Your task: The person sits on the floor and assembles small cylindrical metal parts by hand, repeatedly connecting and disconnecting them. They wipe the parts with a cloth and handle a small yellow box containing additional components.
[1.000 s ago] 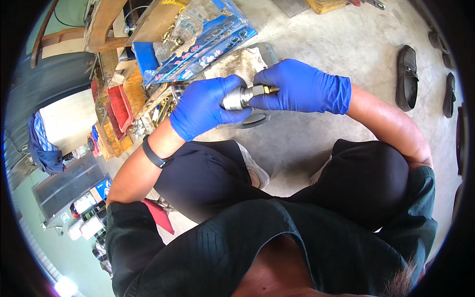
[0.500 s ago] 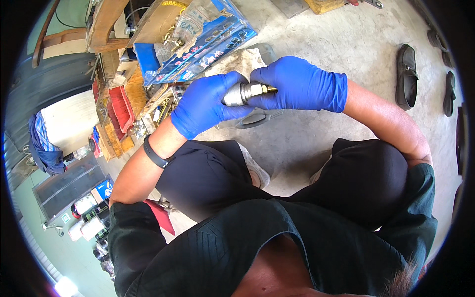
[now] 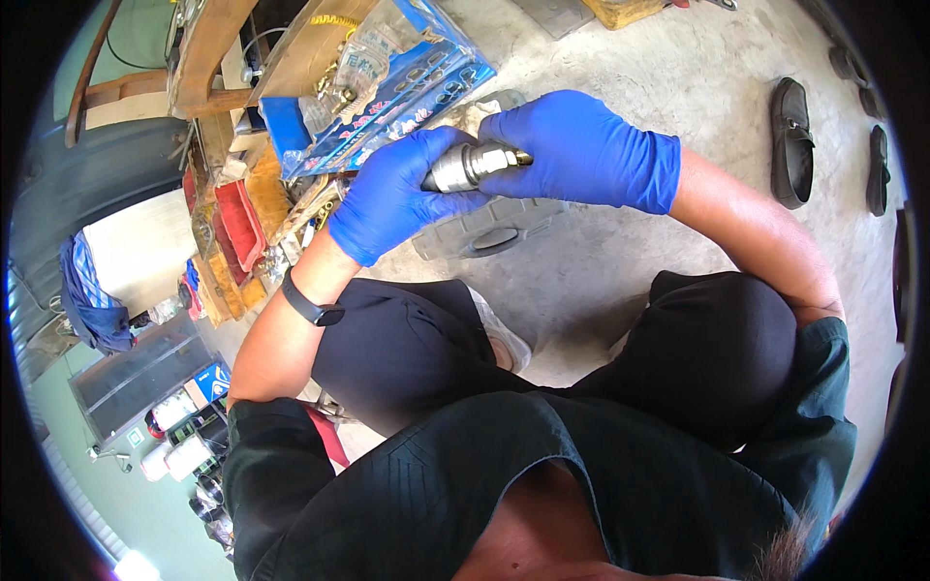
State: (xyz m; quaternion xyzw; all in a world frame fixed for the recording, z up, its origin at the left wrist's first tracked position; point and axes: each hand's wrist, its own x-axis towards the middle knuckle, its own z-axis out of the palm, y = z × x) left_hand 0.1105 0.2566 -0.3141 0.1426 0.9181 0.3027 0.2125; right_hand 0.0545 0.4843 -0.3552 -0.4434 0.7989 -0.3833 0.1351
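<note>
A silver cylindrical metal fitting (image 3: 453, 170) with a brass-coloured end lies nearly level between my gloved hands, above the floor beyond my knees. My left hand (image 3: 392, 189), in a blue glove, is closed around its thicker left part. From the right, my right hand (image 3: 586, 150), also blue-gloved, pinches the narrower end, thumb above and fingers below. The brass-coloured tip shows between those fingers. What lies inside the right palm is hidden. Under the hands a grey plastic case (image 3: 504, 238) rests on the floor, with a pale cloth (image 3: 472, 118) partly seen behind it.
A blue printed cardboard box (image 3: 397, 108) holding bagged metal fittings stands beyond my left hand. A red tray (image 3: 237, 225) and wooden pieces lie farther left. Black shoes (image 3: 792, 145) sit on the concrete floor at the right. My bent knees (image 3: 712, 339) are below the hands.
Both hands have shifted slightly up and left with the fitting. My right hand's fingers have changed their grip around its narrow end, and more of the grey case shows.
</note>
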